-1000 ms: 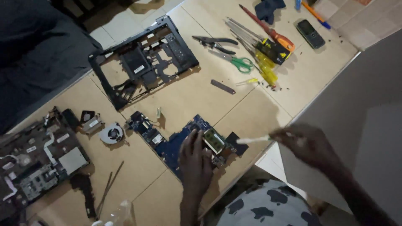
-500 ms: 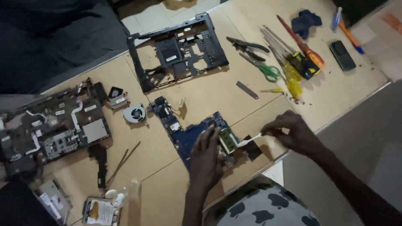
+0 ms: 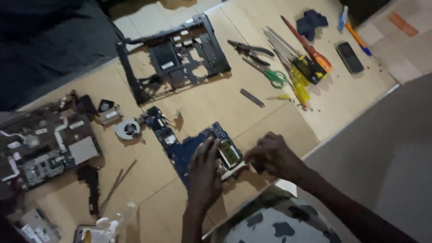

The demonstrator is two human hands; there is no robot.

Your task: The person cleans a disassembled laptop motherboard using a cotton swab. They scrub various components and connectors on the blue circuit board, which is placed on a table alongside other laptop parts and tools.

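The blue circuit board (image 3: 189,150) lies slantwise near the worktop's (image 3: 225,108) near edge. The left hand (image 3: 203,173) presses flat on it, fingers together; the right hand (image 3: 272,155), just beside, pinches a white stick (image 3: 234,171) pointing at the board.

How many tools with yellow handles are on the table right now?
2 that I can make out: a large yellow-handled screwdriver in the tool cluster right of the green-handled scissors, and a small yellow-handled screwdriver just left of it. Others may be hidden in the pile.
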